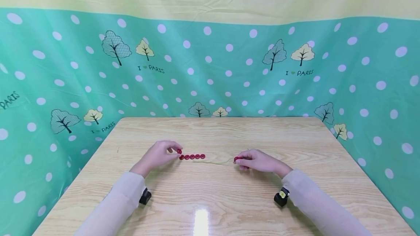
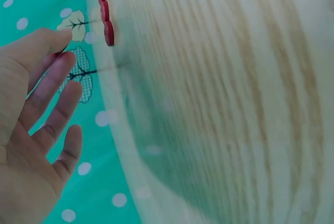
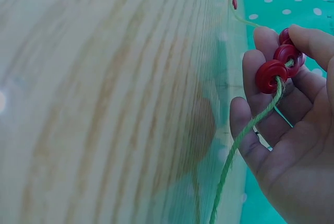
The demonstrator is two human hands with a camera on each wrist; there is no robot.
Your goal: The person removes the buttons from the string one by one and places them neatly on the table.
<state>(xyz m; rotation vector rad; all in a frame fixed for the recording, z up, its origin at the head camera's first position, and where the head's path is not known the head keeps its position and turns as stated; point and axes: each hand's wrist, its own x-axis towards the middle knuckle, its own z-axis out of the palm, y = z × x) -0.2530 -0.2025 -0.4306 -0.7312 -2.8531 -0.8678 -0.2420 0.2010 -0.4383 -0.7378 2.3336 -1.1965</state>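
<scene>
My left hand (image 1: 161, 153) pinches a red button (image 1: 179, 151) between thumb and forefinger, just above the left end of a row of red buttons. That row (image 1: 192, 157) lies on the table, with several buttons side by side. In the left wrist view only a sliver of the pinched button (image 2: 61, 52) shows; the other fingers are loosely spread. My right hand (image 1: 257, 160) holds red buttons (image 3: 272, 76) threaded on a green string (image 3: 237, 140), its thumb and forefinger at the farthest one. One end of the string (image 1: 213, 162) runs left over the table, in front of the row.
The wooden table (image 1: 210, 188) spreads under both hands. Behind it and at both sides hangs a green dotted curtain (image 1: 210, 94) with tree prints. A black wrist camera (image 1: 145, 196) sits below the left sleeve, and another camera (image 1: 281, 197) below the right.
</scene>
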